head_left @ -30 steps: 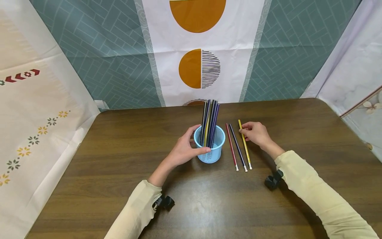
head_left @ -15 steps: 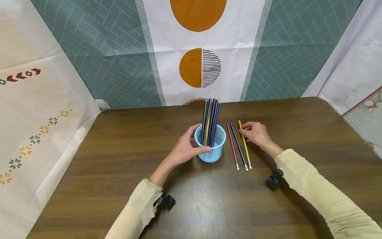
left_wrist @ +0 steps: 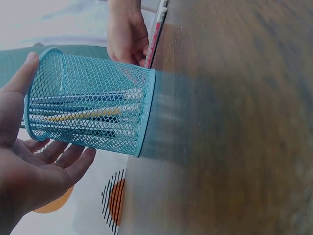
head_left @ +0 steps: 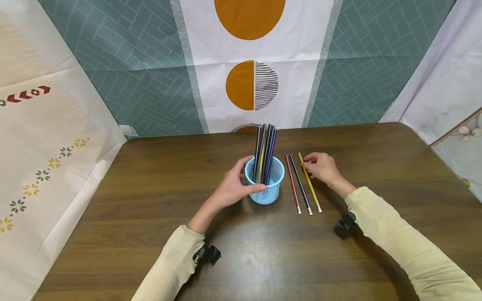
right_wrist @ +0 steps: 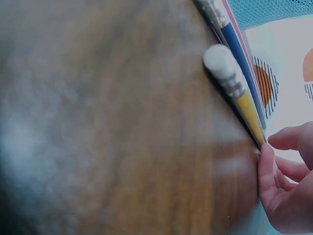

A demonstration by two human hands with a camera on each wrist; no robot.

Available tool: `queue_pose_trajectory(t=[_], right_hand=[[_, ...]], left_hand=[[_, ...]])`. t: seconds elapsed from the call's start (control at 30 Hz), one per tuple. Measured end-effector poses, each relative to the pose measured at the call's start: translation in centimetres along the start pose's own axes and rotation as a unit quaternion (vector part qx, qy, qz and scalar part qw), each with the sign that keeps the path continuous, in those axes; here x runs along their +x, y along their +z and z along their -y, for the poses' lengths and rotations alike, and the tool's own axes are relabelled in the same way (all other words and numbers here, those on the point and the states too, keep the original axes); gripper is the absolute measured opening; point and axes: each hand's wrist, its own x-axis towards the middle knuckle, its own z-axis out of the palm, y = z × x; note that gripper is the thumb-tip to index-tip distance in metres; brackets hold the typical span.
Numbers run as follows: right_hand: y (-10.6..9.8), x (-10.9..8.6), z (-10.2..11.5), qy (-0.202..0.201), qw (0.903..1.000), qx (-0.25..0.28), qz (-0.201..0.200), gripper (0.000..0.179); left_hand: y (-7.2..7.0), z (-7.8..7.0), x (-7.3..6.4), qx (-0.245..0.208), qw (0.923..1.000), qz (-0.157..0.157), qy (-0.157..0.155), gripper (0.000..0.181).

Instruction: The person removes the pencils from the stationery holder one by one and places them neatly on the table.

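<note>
A light blue mesh pencil cup (head_left: 272,193) stands upright on the table, with several dark pencils and a yellow one (head_left: 261,163) leaning inside. My left hand (head_left: 235,187) holds the cup from its left side, thumb in front and fingers behind; the left wrist view shows the same hand (left_wrist: 29,171) around the cup's upper part. To the cup's right lie a red pencil (head_left: 292,184), a dark blue pencil (head_left: 301,185) and a yellow pencil (head_left: 311,187), eraser ends toward me. My right hand (head_left: 321,168) pinches the yellow pencil near its far end; the right wrist view shows its fingers (right_wrist: 288,181) there.
The brown wooden table (head_left: 150,200) reaches back to a green and white patterned cloth (head_left: 150,83). Light cloths hang at the left (head_left: 49,167) and right (head_left: 444,83). A small black device (head_left: 343,228) sits on the right wrist, another (head_left: 208,254) on the left.
The yellow pencil under my right hand has turned slightly: its eraser end has shifted right and its far end left. My left hand and the cup have stayed in place.
</note>
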Motion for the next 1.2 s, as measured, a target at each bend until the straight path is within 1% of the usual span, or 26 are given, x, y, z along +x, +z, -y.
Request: queue_pose_trajectory(t=[0.27, 0.43, 0.57, 0.67, 0.87, 1.0, 1.2], right_hand=[[-0.3, 0.3, -0.1, 0.014, 0.9989, 0.044, 0.005, 0.026], [-0.6, 0.1, 0.1, 0.018, 0.9986, 0.05, -0.002, 0.026], [-1.2, 0.1, 0.5, 0.008, 0.9986, 0.05, -0.015, 0.024], [-1.6, 0.1, 1.0, 0.0, 0.9986, 0.05, -0.016, 0.024], [-2.6, -0.2, 2.4, 0.004, 0.9983, 0.057, -0.009, 0.026], [-3.0, -0.5, 3.4, 0.004, 0.9972, 0.074, 0.0, 0.028], [-3.1, -1.1, 5.3, -0.028, 0.9945, 0.1, 0.016, 0.027]], left_hand=[[0.0, 0.0, 0.0, 0.004, 1.0, -0.001, -0.004, 0.084], [0.0, 0.1, 0.0, 0.004, 1.0, -0.001, -0.004, 0.084], [0.0, 0.1, 0.0, 0.003, 1.0, -0.002, -0.003, 0.084], [0.0, 0.1, 0.0, 0.004, 1.0, -0.003, -0.004, 0.084], [0.0, 0.0, 0.0, 0.0, 1.0, -0.001, 0.0, 0.084], [0.0, 0.0, 0.0, -0.001, 1.0, 0.0, 0.0, 0.084], [0.1, 0.1, 0.0, 0.001, 1.0, -0.002, -0.003, 0.084]])
